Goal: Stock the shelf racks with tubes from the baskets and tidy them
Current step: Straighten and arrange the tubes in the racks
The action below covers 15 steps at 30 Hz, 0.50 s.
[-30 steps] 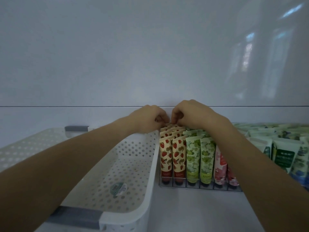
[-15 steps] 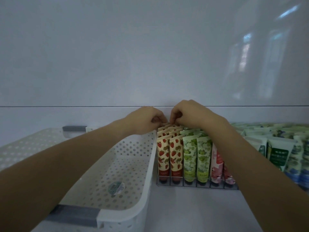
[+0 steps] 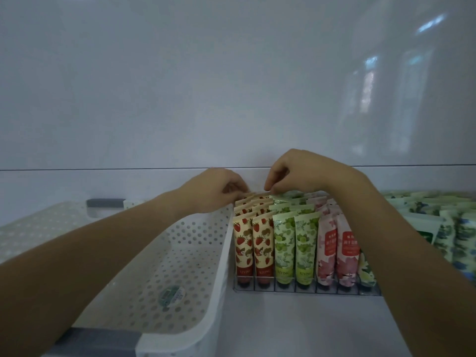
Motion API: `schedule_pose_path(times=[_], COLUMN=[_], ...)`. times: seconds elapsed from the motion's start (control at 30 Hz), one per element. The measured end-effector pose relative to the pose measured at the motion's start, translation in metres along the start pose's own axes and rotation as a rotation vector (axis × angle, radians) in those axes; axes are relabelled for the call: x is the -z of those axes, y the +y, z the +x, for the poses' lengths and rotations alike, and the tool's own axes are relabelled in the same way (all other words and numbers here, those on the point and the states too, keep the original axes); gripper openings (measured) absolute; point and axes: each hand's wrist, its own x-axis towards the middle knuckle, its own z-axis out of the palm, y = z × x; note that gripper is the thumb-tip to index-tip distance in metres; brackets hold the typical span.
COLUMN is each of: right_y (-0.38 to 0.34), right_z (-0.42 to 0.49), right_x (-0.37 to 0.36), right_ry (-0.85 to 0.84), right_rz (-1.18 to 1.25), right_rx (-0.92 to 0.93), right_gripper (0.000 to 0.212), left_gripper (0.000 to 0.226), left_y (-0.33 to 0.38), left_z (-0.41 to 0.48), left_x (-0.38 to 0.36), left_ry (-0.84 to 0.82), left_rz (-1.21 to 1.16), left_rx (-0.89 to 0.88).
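A wire rack (image 3: 306,291) on the shelf holds rows of upright tubes: strawberry-print tubes (image 3: 252,243) at the left, green grape-print tubes (image 3: 295,243) in the middle, pink flower tubes (image 3: 337,251) at the right. My left hand (image 3: 216,189) and my right hand (image 3: 296,171) meet at the back of the strawberry rows. Their fingertips pinch the top edges of the rearmost strawberry tubes. A white perforated basket (image 3: 221,253) stands left of the rack with no tubes in it; only a round sticker (image 3: 172,296) shows on its floor.
More tubes with green and blue prints (image 3: 448,228) fill the shelf to the right of the rack. The white back wall rises right behind the rack. A bare strip of shelf (image 3: 296,328) lies in front of the rack.
My right hand has lifted slightly and its fingers have spread along the back tubes. The view has shifted a little, and more of the pink tubes shows.
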Motion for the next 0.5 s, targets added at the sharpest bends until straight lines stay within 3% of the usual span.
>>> schedule_pose_path(times=[0.13,0.3,0.5], right_y=[-0.006,-0.008,-0.007], right_z=[0.002,0.005,0.005], right_x=[-0.009,-0.013,-0.013], right_ry=[-0.08,-0.046,-0.053], right_rz=[0.008,-0.046,-0.037], right_rx=[0.015,0.04,0.038], right_gripper=[0.019,0.02,0.019], left_gripper=[0.017,0.012,0.01], left_y=[0.003,0.009,0.009], left_z=[-0.002,-0.007,-0.006], left_x=[0.011,0.015,0.014], left_ry=[0.07,-0.065,-0.096], left_rz=[-0.043,-0.151,-0.125], left_rx=[-0.014,0.004,0.029])
